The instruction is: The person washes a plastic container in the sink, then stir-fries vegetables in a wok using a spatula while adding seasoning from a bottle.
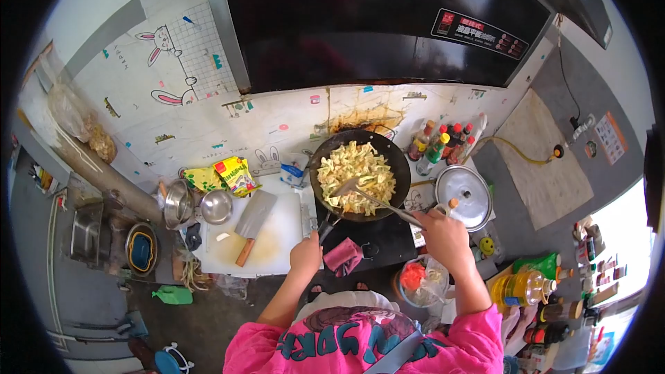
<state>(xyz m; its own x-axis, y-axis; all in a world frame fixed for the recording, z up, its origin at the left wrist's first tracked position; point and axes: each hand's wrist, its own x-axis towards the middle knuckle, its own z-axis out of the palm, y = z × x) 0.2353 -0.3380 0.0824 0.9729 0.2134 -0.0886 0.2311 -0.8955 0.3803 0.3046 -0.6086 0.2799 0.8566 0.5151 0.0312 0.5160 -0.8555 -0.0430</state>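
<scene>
My left hand (306, 255) is closed around the handle of a black wok (317, 197) on the stove. Chopped pale yellow-green food (360, 166), perhaps cabbage, fills much of the wok. My right hand (443, 237) grips the long handle of a spatula (388, 206), whose blade rests in the food. To the left, a cleaver (255, 216) with a wooden handle lies on a white cutting board (277, 249). A pink cloth (343, 257) is at the stove's front edge, between my hands.
Right of the wok are a silver lid (463, 197) and several sauce bottles (433, 149). Metal bowls (217, 206) and yellow packets (235, 176) stand at left. A range hood (360, 28) overhangs the back. An oil jug (521, 289) and a bin (421, 284) are at lower right.
</scene>
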